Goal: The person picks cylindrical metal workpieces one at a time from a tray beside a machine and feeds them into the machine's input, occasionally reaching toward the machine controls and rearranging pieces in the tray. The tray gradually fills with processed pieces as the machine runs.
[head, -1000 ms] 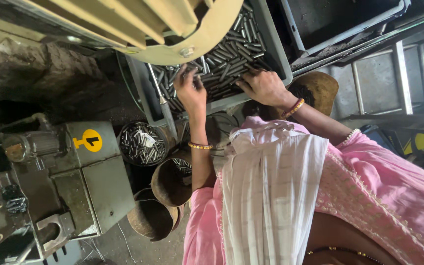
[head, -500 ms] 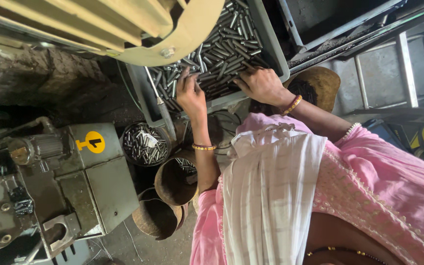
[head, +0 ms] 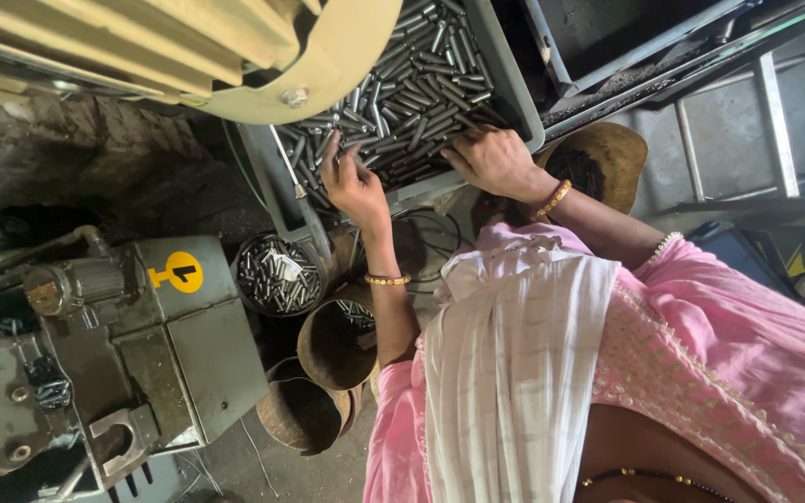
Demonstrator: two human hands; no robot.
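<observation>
Hands had barely shifted over the last second: the left hand [head: 356,182] had settled a little lower onto the short, dull-silver metal pins [head: 421,84] heaped in the grey plastic tray [head: 514,88]. Its fingers were spread and its fingertips touched the pins near the tray's front-left corner. Whether a pin was pinched under them could not be told. The right hand [head: 496,158] had stayed at the tray's near rim, palm down and fingers curled into the pile. The back of the hand hid whatever it might have gripped. Most of the apparent shift came from the head camera, which had tipped so that the tray sat slightly higher in view. No pin appeared to have left the tray, so the handling of the pins seemed to be going on inside it. Just below the tray's left corner stood a round dark tin [head: 277,275] partly filled with the same pins. Further below the tray were two rusty brown metal bowls [head: 328,359], stacked unevenly. A grey-green metal machine housing [head: 207,363] with a round yellow sticker lay to the lower left of the tray. A cream-painted curved guard [head: 319,65] overhung the tray's upper-left part.
</observation>
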